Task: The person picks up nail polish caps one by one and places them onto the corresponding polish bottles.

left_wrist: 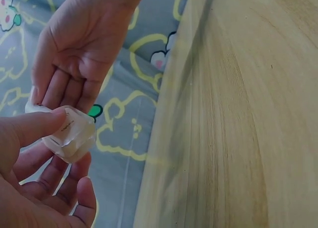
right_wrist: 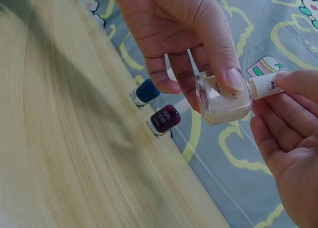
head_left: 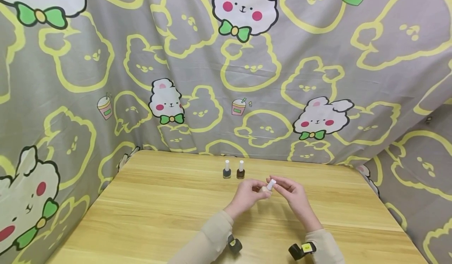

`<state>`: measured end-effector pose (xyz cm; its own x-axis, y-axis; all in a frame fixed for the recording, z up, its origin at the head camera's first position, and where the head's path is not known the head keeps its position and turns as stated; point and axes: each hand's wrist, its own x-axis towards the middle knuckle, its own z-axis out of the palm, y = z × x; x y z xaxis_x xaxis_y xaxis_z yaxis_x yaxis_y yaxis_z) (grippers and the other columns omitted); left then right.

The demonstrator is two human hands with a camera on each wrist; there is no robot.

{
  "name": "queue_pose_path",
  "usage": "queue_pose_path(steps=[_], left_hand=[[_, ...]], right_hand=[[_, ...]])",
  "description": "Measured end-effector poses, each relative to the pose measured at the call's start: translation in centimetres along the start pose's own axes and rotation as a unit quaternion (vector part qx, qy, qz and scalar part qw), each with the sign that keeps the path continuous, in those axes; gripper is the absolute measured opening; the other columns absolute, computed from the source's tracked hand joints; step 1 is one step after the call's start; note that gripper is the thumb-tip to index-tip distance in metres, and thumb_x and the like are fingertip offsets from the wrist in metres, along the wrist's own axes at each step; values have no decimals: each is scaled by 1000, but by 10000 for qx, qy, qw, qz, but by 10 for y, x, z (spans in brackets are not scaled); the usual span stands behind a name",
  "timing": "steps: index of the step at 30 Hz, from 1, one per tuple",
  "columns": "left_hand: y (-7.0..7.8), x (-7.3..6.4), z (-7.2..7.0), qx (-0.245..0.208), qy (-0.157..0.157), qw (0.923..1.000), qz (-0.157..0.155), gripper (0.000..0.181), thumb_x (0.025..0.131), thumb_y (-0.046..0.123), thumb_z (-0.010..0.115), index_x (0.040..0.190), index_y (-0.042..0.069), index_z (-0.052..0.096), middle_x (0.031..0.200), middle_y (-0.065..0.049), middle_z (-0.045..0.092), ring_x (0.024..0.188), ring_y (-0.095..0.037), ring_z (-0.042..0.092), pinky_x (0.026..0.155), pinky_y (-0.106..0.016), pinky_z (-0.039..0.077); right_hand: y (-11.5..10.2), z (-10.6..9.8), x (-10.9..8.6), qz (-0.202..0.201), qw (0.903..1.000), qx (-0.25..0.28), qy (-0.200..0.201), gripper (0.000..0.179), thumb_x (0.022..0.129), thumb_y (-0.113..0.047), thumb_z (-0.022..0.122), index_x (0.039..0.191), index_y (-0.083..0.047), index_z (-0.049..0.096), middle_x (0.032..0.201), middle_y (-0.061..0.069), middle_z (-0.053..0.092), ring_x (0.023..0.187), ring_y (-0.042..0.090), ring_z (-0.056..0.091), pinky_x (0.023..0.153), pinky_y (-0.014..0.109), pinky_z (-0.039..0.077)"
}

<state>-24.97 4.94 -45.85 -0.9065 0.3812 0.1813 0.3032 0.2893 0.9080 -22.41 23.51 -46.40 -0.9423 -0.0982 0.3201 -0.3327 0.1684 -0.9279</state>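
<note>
A pale, milky nail polish bottle (right_wrist: 226,105) with a white cap (right_wrist: 267,86) is held tilted above the table between both hands. My left hand (head_left: 248,195) pinches its glass body, thumb on the lettered front. The cap is gripped between thumb and fingers of my right hand (head_left: 294,197). Cap and bottle appear joined in the right wrist view. In the left wrist view, the bottle's glass base (left_wrist: 74,138) faces the camera, and the cap is mostly hidden.
Behind the hands, a dark blue nail polish bottle (head_left: 227,173) and a dark red one (head_left: 241,173) stand upright, both white-capped. They are side by side on the wooden table (head_left: 159,201). A patterned grey curtain (head_left: 205,68) hangs along the table's back and sides.
</note>
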Motion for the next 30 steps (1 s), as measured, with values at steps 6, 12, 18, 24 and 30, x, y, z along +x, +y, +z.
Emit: queue_pose_path(steps=[6, 12, 18, 24, 30], left_hand=[[0, 0, 0, -64, -41, 10000, -16, 28, 80, 18, 80, 103, 3, 74, 100, -7, 72, 77, 0, 58, 68, -16, 49], [0, -1, 1, -75, -11, 10000, -34, 28, 80, 17, 80, 103, 3, 74, 100, -7, 71, 78, -1, 57, 67, -16, 50], [-1, -1, 2, -14, 38, 10000, -7, 28, 80, 18, 80, 103, 4, 74, 99, -6, 71, 78, 0, 57, 66, -16, 49], [-2, -1, 3, -43, 65, 10000, 25, 26, 80, 19, 80, 101, 4, 75, 98, -5, 70, 78, 0, 56, 66, -16, 49], [-3, -1, 5, -46, 94, 9999, 51, 26, 79, 18, 81, 100, 5, 74, 95, -4, 71, 76, 0, 56, 66, -16, 50]], right_hand=[[1, 1, 0, 115, 9998, 1, 132, 35, 95, -14, 62, 122, 9, 60, 110, -2, 74, 99, -1, 67, 86, 17, 52], [0, 4, 0, 218, 9989, 11, 414, 29, 92, -12, 67, 113, 8, 63, 98, -5, 73, 87, 1, 67, 80, 19, 55], [-1, 9, 1, 278, 9972, -76, 683, 24, 89, -9, 70, 105, 7, 63, 88, -13, 69, 80, 1, 65, 75, 18, 55], [1, 11, 2, 317, 9950, -122, 942, 21, 87, -8, 72, 100, 6, 63, 83, -7, 67, 76, 2, 63, 71, 18, 54], [-1, 14, 1, 448, 9920, -186, 1166, 23, 85, -9, 75, 96, 6, 62, 82, -1, 68, 73, 3, 62, 68, 18, 53]])
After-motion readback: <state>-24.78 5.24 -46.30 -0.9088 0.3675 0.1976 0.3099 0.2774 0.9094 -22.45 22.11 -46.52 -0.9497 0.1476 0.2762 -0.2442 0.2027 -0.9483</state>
